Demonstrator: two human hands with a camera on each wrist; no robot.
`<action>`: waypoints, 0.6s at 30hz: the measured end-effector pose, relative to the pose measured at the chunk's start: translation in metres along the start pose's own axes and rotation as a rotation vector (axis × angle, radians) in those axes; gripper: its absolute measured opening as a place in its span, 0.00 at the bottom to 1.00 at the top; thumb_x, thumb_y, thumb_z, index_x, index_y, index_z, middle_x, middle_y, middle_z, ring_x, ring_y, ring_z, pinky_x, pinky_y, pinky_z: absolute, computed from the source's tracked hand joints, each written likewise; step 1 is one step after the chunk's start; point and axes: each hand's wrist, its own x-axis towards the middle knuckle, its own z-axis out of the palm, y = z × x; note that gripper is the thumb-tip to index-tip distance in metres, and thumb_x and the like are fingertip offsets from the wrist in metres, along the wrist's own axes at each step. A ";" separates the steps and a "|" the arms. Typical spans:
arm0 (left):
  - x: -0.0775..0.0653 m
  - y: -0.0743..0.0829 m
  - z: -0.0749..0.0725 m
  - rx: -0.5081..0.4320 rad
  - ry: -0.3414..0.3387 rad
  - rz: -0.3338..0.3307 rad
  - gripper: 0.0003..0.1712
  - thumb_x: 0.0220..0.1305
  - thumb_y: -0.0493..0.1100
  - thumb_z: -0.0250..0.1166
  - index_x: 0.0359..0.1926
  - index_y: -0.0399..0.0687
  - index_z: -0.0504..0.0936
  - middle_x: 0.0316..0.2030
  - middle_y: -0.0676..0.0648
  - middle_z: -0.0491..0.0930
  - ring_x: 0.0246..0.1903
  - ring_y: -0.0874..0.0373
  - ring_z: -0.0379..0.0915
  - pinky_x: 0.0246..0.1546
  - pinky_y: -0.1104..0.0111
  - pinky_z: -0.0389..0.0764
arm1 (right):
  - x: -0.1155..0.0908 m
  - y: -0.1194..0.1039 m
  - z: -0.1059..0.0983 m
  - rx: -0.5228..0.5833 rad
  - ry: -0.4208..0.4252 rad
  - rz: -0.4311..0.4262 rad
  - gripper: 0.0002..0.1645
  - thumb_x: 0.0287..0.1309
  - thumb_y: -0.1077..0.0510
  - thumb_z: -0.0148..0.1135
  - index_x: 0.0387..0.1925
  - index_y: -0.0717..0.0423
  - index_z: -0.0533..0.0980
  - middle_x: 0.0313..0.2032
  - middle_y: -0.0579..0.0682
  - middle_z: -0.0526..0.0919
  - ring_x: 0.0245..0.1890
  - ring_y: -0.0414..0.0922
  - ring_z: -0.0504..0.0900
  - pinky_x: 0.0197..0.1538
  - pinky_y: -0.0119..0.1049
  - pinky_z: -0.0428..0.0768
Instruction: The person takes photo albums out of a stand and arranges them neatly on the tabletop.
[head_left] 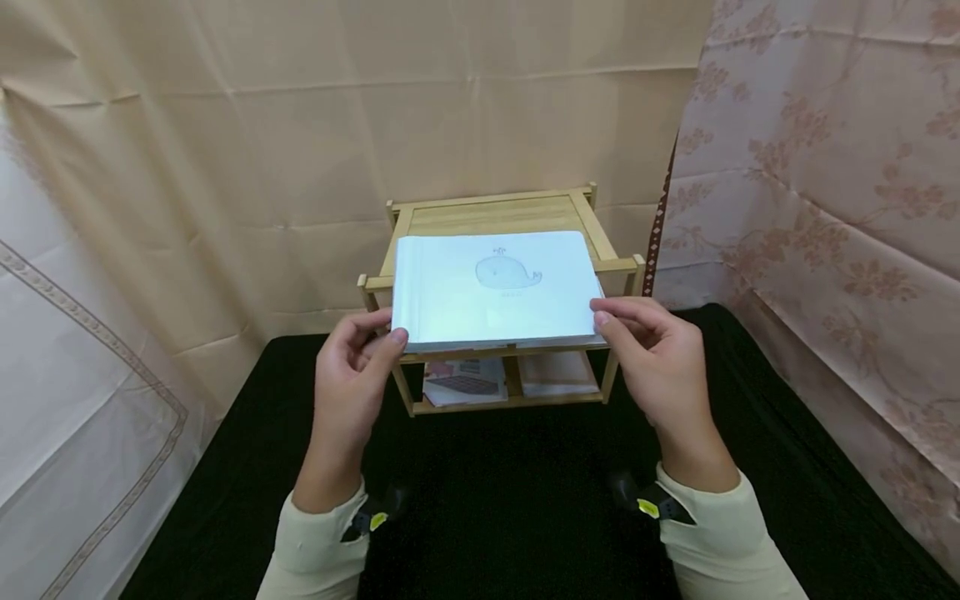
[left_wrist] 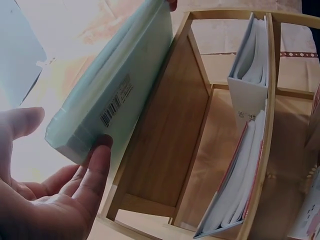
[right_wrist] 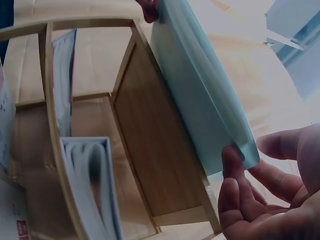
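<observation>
A light-blue landscape album (head_left: 450, 292) with a small whale drawing on its cover lies face up over the top of a wooden rack (head_left: 487, 218). At its near left corner my left hand (head_left: 356, 367) pinches it, thumb on the cover edge and fingers below. My right hand (head_left: 663, 367) grips the near right corner the same way. In the left wrist view, a barcode label (left_wrist: 116, 105) shows on the underside of the album. Its underside is close to the wooden top panel in both wrist views.
On the rack's lower shelf lie a book with a printed cover (head_left: 465, 382) and a white book (head_left: 558, 372), either side of a divider. The rack stands on a dark green cloth (head_left: 510, 500). Beige curtain (head_left: 300, 150) hangs behind, a floral curtain (head_left: 847, 208) at right.
</observation>
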 end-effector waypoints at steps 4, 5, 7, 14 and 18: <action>-0.002 -0.003 -0.001 -0.021 0.042 -0.005 0.19 0.72 0.34 0.63 0.60 0.31 0.74 0.59 0.41 0.78 0.53 0.54 0.85 0.56 0.65 0.84 | -0.004 0.002 0.000 0.043 -0.006 0.048 0.13 0.67 0.54 0.69 0.48 0.56 0.87 0.49 0.50 0.86 0.42 0.44 0.85 0.44 0.28 0.83; -0.003 -0.004 -0.001 -0.028 0.052 -0.006 0.19 0.71 0.33 0.64 0.59 0.31 0.74 0.58 0.41 0.79 0.52 0.54 0.86 0.55 0.64 0.84 | -0.005 0.003 0.000 0.056 -0.005 0.057 0.13 0.67 0.54 0.70 0.48 0.57 0.87 0.49 0.50 0.85 0.41 0.44 0.85 0.43 0.28 0.83; -0.006 -0.005 -0.001 -0.045 0.065 -0.006 0.18 0.69 0.30 0.64 0.58 0.30 0.75 0.57 0.40 0.79 0.51 0.53 0.86 0.54 0.63 0.85 | -0.007 0.004 0.000 0.072 -0.005 0.075 0.13 0.66 0.55 0.70 0.48 0.58 0.86 0.49 0.50 0.86 0.40 0.43 0.85 0.42 0.28 0.83; -0.011 -0.007 0.000 -0.117 0.090 -0.018 0.21 0.65 0.25 0.64 0.59 0.33 0.74 0.56 0.39 0.79 0.50 0.52 0.87 0.53 0.63 0.85 | -0.009 0.007 -0.001 0.175 -0.031 0.113 0.18 0.64 0.62 0.71 0.54 0.63 0.81 0.51 0.54 0.84 0.38 0.42 0.85 0.41 0.27 0.84; -0.012 -0.008 0.000 -0.126 0.089 -0.043 0.24 0.65 0.24 0.64 0.61 0.35 0.73 0.57 0.39 0.79 0.48 0.53 0.87 0.53 0.63 0.85 | -0.009 0.009 -0.002 0.279 -0.079 0.149 0.28 0.64 0.67 0.69 0.63 0.66 0.72 0.52 0.54 0.83 0.45 0.42 0.86 0.46 0.28 0.86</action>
